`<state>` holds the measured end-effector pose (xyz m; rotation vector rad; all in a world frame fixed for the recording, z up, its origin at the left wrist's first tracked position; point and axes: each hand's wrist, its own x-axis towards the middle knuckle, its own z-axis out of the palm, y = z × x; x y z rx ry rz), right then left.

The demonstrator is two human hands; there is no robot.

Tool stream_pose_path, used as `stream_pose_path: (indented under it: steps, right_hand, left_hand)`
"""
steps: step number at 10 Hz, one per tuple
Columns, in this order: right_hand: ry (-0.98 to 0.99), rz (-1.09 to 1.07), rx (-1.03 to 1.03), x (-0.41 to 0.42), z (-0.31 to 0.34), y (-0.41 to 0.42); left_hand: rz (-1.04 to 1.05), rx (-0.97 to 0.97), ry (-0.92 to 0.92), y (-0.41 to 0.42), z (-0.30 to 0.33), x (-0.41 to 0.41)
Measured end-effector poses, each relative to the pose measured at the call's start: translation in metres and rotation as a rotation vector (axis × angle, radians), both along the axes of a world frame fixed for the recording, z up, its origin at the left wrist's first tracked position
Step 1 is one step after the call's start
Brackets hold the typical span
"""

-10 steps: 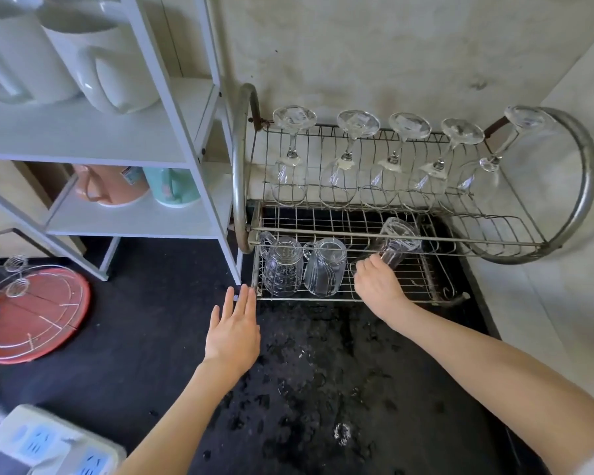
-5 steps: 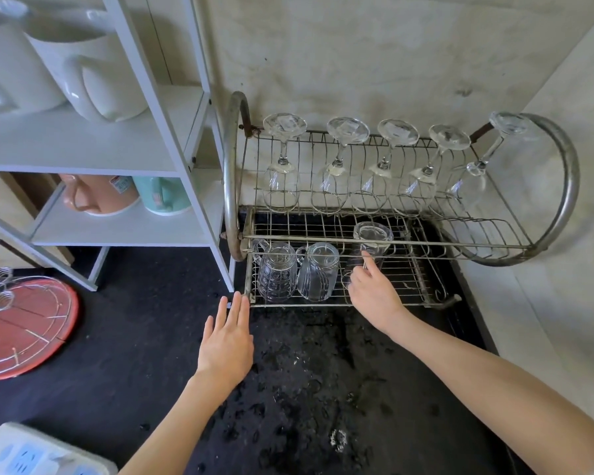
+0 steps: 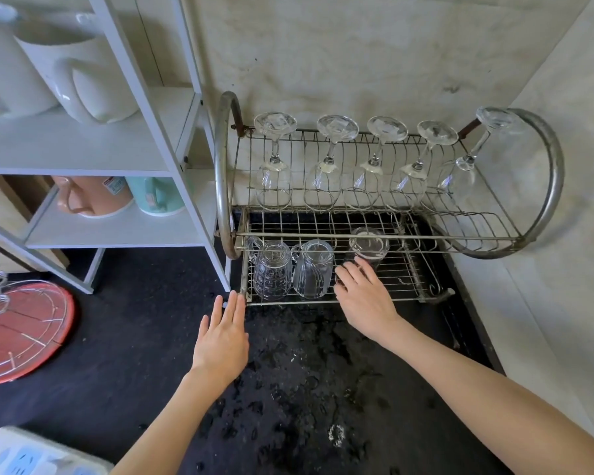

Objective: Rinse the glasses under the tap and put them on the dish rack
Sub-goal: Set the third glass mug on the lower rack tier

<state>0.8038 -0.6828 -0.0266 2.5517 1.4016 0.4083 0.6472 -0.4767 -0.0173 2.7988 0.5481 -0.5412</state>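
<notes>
A two-tier metal dish rack (image 3: 222, 173) stands on the wet black counter against the wall. Several wine glasses (image 3: 275, 173) hang upside down along its top tier. On the lower tier two glass mugs (image 3: 273, 272) stand inverted at the left, and a plain tumbler (image 3: 369, 245) stands inverted to their right. My right hand (image 3: 362, 296) reaches into the lower tier, its loosely spread fingertips touching the tumbler's near side and hiding its lower part. My left hand (image 3: 222, 341) lies flat on the counter, fingertips at the rack's front left corner.
A white shelf unit (image 3: 124, 159) stands left of the rack, with white jugs (image 3: 79, 77) above and a pink mug (image 3: 90, 197) and a teal mug (image 3: 155, 197) below. A red tray (image 3: 24, 334) with wire holders lies far left. A power strip (image 3: 31, 454) sits bottom left.
My right hand has turned the tumbler from tilted to standing upside down on the lower tier, and its fingers have loosened. My left hand has stayed flat on the counter.
</notes>
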Motion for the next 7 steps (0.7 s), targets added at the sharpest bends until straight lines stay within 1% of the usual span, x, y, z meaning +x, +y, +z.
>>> stream_pose_path:
  steps: [1,2,3,4,6,7]
  right_hand:
    - [-0.016,-0.071,0.164,-0.004,0.006,-0.007]
    - [0.022,-0.252,0.251,0.002,0.020,-0.004]
    - [0.277,-0.633,0.265,0.014,0.037,0.007]
    - [0.443,-0.824,0.288,0.030,0.039,0.013]
    - [0.475,-0.795,0.300,0.038,0.034,0.010]
    - [0.538,-0.770,0.396,0.032,0.041,0.007]
  left_hand:
    - [-0.006,0.007,-0.008,0.000,-0.001,-0.001]
    - [-0.012,0.024,-0.011,-0.002,-0.001,-0.002]
    - [-0.008,0.029,-0.002,-0.002,0.000,-0.001]
    - [-0.010,0.039,0.017,-0.003,0.002,0.001]
    - [-0.015,0.049,0.034,-0.002,0.005,0.000]
    - [-0.013,0.043,0.029,0.000,0.005,0.000]
